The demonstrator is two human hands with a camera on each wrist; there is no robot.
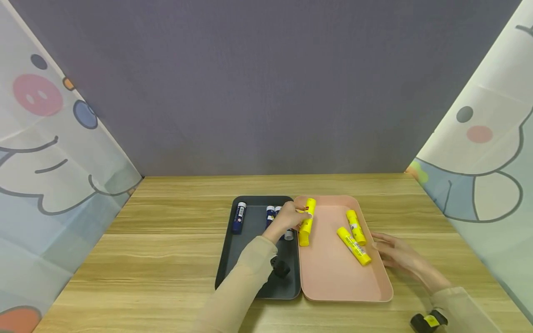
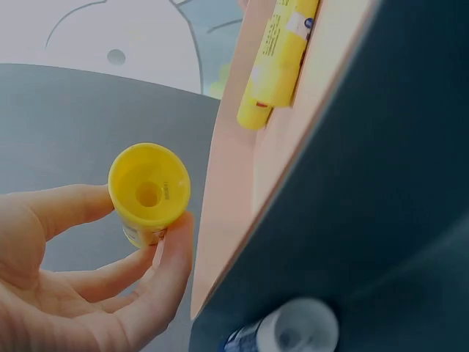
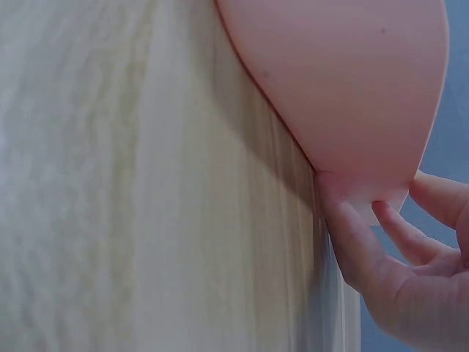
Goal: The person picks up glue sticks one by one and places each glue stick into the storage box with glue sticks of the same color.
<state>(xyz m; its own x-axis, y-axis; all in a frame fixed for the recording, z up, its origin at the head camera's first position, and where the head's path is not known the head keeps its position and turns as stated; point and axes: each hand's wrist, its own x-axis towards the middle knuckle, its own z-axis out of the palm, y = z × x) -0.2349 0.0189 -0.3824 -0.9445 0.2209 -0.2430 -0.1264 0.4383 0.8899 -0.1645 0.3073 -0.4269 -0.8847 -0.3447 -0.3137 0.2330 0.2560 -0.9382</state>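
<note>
My left hand (image 1: 288, 216) pinches a yellow glue stick (image 1: 308, 216) between thumb and fingers, over the seam of the two trays. Its hollow round end faces the camera in the left wrist view. Partly hidden beneath it, another yellow glue stick (image 1: 304, 239) lies at the left side of the pink tray (image 1: 329, 282). Two more yellow glue sticks (image 1: 354, 246) rest in the tray's right half, one angled against the other. On the right, my right hand (image 1: 397, 253) touches the pink tray's outer wall with fingers extended, fingertips at the rim in the right wrist view.
Joined to the pink tray's left side is a dark grey tray (image 1: 226, 263). Dark blue glue sticks with white ends lie in it: one at the far left (image 1: 239, 218), several partly behind my left hand. A grey panel (image 1: 266, 92) stands behind the wooden table (image 1: 166, 259).
</note>
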